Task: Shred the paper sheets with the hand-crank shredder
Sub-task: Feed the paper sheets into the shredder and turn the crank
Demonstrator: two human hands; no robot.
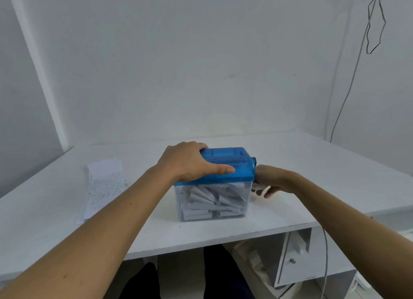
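Observation:
A hand-crank shredder (pixel 237 164) with a blue top and a clear bin (pixel 214 202) full of white paper strips stands mid-table. My left hand (pixel 190 162) lies over the left end of the blue top, its thumb along the front face and its fingers over the back edge. My right hand (pixel 271 180) is at the shredder's right side, its fingers curled round the white crank handle (pixel 260 187), which is mostly hidden. A stack of white paper sheets (pixel 102 187), some printed, lies on the table to the left.
The white table (pixel 312 175) has its front edge close to me, with walls behind and to the right. Black cables (pixel 348 86) hang down the right wall. Below the table are a small white drawer unit (pixel 295 258) and my dark-clad legs.

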